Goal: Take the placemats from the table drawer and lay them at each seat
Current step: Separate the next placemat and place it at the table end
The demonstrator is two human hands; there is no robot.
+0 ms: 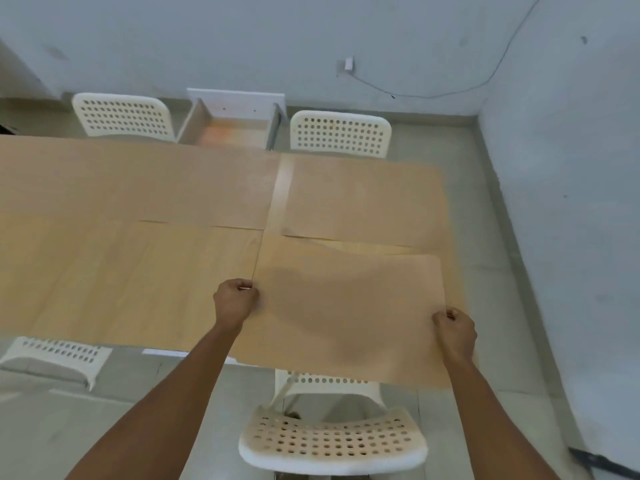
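Both hands pinch a tan rectangular placemat at the near right seat

Left hand grips its left edge, right hand its near right corner; the mat's near edge overhangs the light wooden tabletop above a white perforated plastic chair. Another tan placemat lies flat at the far right seat, and a white open drawer juts from the far side between two more white chairs

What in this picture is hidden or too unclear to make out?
- Head view: the open drawer floor is blurred; any mats left inside cannot be told.
- The held placemat hides the table's near edge beneath it.
- The table runs past the left frame edge.
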